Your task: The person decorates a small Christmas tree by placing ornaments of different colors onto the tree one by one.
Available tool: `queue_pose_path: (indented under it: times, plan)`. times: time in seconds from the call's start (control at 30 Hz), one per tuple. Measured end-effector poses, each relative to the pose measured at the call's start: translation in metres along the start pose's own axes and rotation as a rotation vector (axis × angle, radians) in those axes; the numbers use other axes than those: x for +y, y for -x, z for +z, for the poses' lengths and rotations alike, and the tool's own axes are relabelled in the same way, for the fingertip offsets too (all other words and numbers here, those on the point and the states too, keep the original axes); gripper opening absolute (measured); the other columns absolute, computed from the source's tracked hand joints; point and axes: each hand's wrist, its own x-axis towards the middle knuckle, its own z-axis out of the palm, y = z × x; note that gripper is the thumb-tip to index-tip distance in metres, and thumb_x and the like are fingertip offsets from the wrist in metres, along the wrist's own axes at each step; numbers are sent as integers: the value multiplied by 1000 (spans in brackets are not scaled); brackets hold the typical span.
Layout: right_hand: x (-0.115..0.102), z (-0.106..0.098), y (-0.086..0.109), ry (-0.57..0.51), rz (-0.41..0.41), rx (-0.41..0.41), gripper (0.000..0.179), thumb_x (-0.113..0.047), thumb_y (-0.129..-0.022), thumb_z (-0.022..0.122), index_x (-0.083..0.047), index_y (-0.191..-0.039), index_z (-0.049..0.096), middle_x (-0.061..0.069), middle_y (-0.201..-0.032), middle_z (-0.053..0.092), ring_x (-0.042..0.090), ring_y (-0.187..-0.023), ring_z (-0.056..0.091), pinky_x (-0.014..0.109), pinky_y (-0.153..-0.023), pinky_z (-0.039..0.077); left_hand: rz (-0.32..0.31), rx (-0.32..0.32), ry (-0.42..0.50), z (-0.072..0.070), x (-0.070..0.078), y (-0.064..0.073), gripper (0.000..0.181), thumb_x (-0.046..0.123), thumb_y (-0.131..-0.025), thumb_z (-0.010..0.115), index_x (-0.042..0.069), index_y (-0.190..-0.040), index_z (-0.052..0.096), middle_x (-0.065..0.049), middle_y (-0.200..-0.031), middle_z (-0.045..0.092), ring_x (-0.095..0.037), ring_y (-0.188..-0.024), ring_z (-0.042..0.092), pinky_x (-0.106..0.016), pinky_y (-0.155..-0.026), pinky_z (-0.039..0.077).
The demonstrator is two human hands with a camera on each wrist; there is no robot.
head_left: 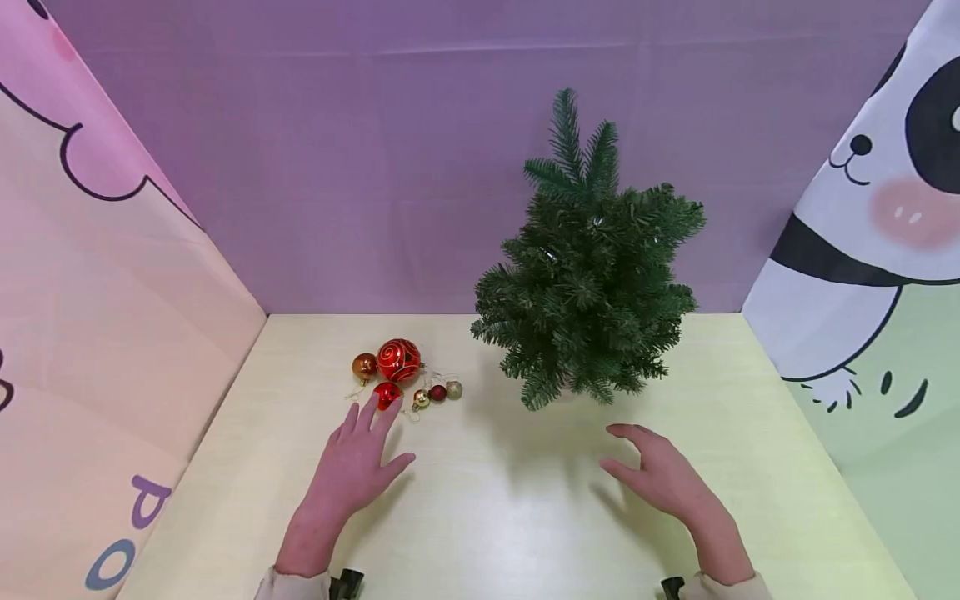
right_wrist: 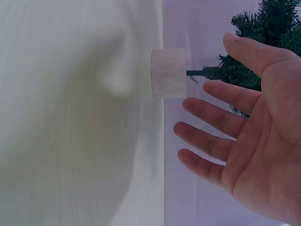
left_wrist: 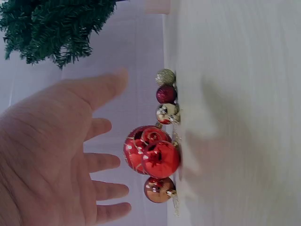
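Note:
My left hand (head_left: 358,463) hovers over the table, fingers spread and holding nothing. Just beyond its fingertips lies a cluster of Christmas baubles: a big red one with gold swirls (head_left: 398,361), a plain red one (head_left: 387,394) partly behind the fingers, and a copper one (head_left: 364,367). Smaller gold (head_left: 422,399), dark red (head_left: 437,393) and glittery pale gold (head_left: 454,389) baubles sit to their right. My right hand (head_left: 660,473), empty with fingers loosely extended, is in front of a small artificial Christmas tree (head_left: 588,283). The right wrist view shows the tree's pale round base (right_wrist: 168,73) and thin stem.
The light wooden table (head_left: 495,533) meets a purple cloth backdrop (head_left: 375,167) at its far edge. Printed cloths flank it, pink on the left (head_left: 112,317) and one with a panda (head_left: 870,233) on the right. The tree's branches spread wide above its base.

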Motion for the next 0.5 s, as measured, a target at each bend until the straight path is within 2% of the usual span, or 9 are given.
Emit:
queue_pose_path:
  times: [0.1, 0.33, 0.5]
  plan:
    - [-5, 3, -5, -22, -5, 1, 50, -32, -92, 68, -1, -130, 58, 11, -131, 58, 34, -125, 50, 50, -99, 41, 2, 0, 4, 2, -5, -2, 76, 41, -88, 70, 13, -150, 36, -24, -150, 31, -52, -133, 29, -68, -94, 35]
    - [-14, 9, -13, -39, -27, 40, 46, -29, -92, 69, 1, -126, 61, 11, -126, 61, 32, -121, 54, 48, -98, 43, -7, 21, 48, 8, -14, -4, 68, 34, -89, 70, 15, -147, 41, -21, -148, 35, -47, -131, 35, -67, -92, 37]
    - [-24, 3, -15, -47, -38, 71, 43, -31, -92, 69, -2, -123, 63, 8, -123, 63, 29, -115, 58, 46, -95, 45, -6, 42, 87, 9, -16, -5, 62, 29, -89, 69, 13, -143, 45, -21, -145, 39, -44, -126, 42, -64, -92, 39]
